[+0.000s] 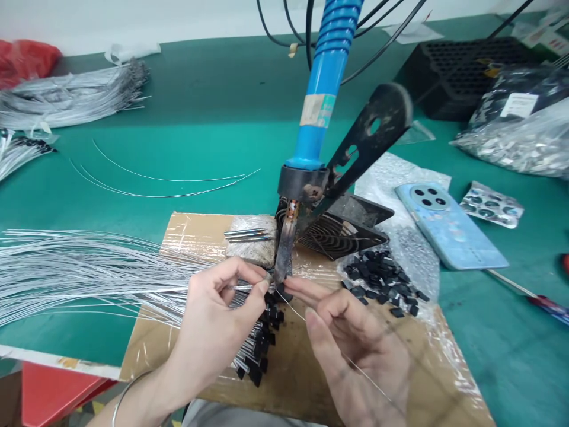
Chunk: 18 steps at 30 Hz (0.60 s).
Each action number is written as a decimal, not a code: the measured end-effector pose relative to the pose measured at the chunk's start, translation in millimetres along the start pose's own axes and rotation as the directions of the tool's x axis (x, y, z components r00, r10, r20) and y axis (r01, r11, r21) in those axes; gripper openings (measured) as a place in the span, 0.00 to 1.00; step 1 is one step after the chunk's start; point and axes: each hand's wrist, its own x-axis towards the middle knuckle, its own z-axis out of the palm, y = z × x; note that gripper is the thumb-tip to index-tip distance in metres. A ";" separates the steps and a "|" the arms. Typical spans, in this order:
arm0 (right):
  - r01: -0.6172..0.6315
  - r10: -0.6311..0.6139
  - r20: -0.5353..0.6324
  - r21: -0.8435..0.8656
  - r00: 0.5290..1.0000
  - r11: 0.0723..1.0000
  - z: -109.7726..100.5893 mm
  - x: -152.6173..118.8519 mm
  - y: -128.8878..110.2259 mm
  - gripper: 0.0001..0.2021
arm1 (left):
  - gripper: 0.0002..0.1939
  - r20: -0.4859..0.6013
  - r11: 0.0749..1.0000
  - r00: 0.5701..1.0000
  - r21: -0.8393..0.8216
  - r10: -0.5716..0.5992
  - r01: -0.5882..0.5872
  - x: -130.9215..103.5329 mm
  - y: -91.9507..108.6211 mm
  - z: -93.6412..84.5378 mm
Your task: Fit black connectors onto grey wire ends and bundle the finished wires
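Under a blue soldering iron (313,124) clamped on a black bracket (373,133), my left hand (226,320) pinches a thin grey wire (242,287) close to the iron's tip. My right hand (355,350) holds a strand of thin solder wire (291,306) that runs up to the tip, its fingers partly curled. The contact point at the tip is too small to make out. Below my left hand lie wires with black ends (255,367) on a taped cardboard sheet (311,394). A long bundle of grey wires (89,270) stretches left.
Black pieces (382,276) lie on a clear bag right of a round black fan (331,234). A blue phone (451,225), a blister pack (491,204) and a screwdriver (549,308) are further right. A black crate (462,74) stands behind; another wire bundle (75,95) lies back left.
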 end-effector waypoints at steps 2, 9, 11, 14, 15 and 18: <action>0.007 -0.007 0.004 -0.003 1.000 1.000 -0.4 -0.1 0.4 0.12 | 0.06 -0.003 1.000 1.000 0.011 -0.001 0.001 0.1 -0.4 0.0; 0.038 -0.037 0.021 -0.037 0.999 0.999 -5.3 1.6 6.3 0.12 | 0.06 0.004 1.000 1.000 0.015 0.021 -0.021 0.0 -0.3 -0.3; 0.063 -0.062 0.042 -0.031 0.997 0.998 -6.5 2.4 8.2 0.12 | 0.06 0.000 1.000 1.000 0.014 0.022 -0.022 -0.7 -0.5 -0.2; 0.072 -0.072 0.046 -0.007 0.996 0.997 -5.2 2.4 7.4 0.11 | 0.06 0.001 0.999 1.000 0.019 0.030 -0.030 -1.2 -1.2 0.0; 0.061 -0.061 0.035 0.000 0.998 0.998 -4.0 2.0 6.2 0.11 | 0.06 0.002 0.999 1.000 0.021 0.031 -0.031 -1.2 -1.4 0.0; 0.029 -0.029 0.002 0.008 1.000 1.000 -0.4 0.7 2.5 0.11 | 0.06 0.000 0.999 0.999 0.027 0.032 -0.032 -0.8 -2.3 -0.1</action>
